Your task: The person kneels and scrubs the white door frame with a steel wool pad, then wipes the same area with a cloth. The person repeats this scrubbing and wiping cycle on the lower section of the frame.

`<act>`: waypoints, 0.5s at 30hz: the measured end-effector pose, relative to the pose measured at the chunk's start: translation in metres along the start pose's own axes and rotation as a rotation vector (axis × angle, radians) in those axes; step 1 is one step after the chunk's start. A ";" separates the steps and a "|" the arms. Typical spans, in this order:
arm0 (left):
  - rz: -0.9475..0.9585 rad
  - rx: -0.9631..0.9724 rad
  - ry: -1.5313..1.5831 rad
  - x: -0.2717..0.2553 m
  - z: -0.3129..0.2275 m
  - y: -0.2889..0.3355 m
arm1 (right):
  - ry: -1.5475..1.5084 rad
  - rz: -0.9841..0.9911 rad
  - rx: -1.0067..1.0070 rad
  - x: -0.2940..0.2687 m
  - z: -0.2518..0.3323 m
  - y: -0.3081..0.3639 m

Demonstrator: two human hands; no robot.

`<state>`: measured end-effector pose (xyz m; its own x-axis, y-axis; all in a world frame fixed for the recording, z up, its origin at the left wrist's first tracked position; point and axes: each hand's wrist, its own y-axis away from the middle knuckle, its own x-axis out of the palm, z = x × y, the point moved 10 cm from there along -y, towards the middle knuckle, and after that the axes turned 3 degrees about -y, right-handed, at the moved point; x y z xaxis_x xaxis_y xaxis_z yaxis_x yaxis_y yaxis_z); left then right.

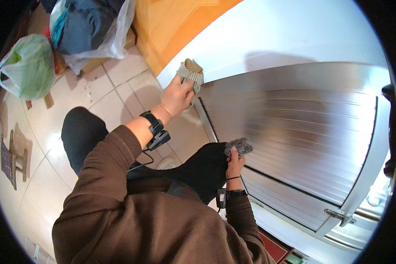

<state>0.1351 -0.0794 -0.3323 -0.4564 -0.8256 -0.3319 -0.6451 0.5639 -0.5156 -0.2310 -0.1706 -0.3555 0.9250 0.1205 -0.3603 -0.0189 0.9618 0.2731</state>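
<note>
My left hand is closed on a striped cloth, bunched up with a plain tan part on top. The cloth lies against the pale white surface, close to the corner of a metal-framed door. Lower down, my right hand grips a grey, fuzzy steel wool pad beside my dark-trousered knee, near the door's ribbed panel. I cannot tell whether the pad touches the panel. Black devices are strapped to both wrists.
A lever handle sticks out from the door's lower right. Upper left, a green-filled plastic bag and a larger bag of dark cloth rest on the tiles. At far left stands a small wooden stool. An orange wooden panel borders the white surface.
</note>
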 end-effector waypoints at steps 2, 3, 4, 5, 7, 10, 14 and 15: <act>0.086 -0.239 -0.003 0.011 0.040 0.025 | 0.057 -0.005 0.008 0.001 0.001 0.001; 0.056 -0.343 0.023 0.010 0.058 0.035 | 0.036 0.032 -0.016 0.006 0.003 0.002; 0.034 -0.455 0.050 0.010 0.074 0.044 | 0.020 0.036 -0.024 0.007 0.005 0.002; 0.078 -0.625 0.166 0.014 0.098 0.052 | -0.009 0.043 -0.045 0.009 0.008 0.002; 0.016 -1.026 0.649 0.028 0.128 0.074 | 0.030 0.033 -0.022 0.009 0.007 0.003; -0.023 -1.151 0.838 0.032 0.128 0.060 | 0.030 0.053 -0.024 0.012 0.009 0.004; -0.125 -0.897 0.635 0.023 0.087 -0.004 | 0.025 0.002 -0.017 0.009 0.010 0.003; -0.137 -0.832 0.663 0.020 0.071 -0.010 | 0.026 -0.026 -0.001 0.006 0.008 0.003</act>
<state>0.1762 -0.1031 -0.3896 -0.4284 -0.8479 0.3124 -0.8169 0.5112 0.2670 -0.2228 -0.1687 -0.3493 0.9149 0.1016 -0.3907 0.0048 0.9650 0.2622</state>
